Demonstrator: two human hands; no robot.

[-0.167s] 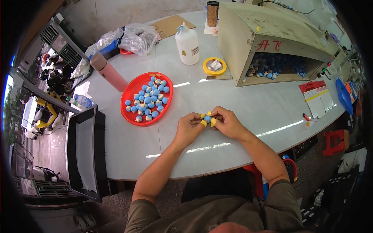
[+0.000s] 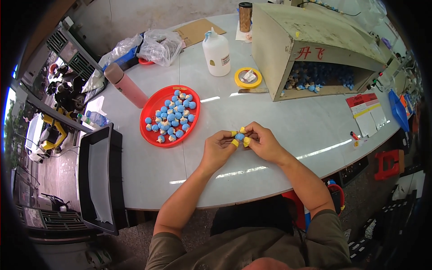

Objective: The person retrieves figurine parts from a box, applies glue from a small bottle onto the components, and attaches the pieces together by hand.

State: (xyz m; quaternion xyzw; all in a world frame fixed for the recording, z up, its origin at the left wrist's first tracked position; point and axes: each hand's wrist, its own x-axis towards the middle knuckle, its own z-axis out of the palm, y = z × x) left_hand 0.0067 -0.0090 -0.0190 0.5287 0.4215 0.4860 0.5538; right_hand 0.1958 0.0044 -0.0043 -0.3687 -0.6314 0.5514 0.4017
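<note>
Left hand [image 2: 218, 148] and right hand [image 2: 266, 144] pinch one blue ball [image 2: 240, 137] over the tabletop [image 2: 148, 177], apparently unfinished; similar balls [image 2: 171, 117] lie in the red tray [image 2: 154, 102], whether done or waiting I cannot tell.

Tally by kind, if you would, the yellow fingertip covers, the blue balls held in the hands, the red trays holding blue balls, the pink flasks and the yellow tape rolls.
Yellow fingertip covers: 4 (2 on the left hand, 2 on the right hand)
Held blue ball: 1
Red tray: 1
Pink flask: 1
Yellow tape roll: 1
Total: 8
</note>
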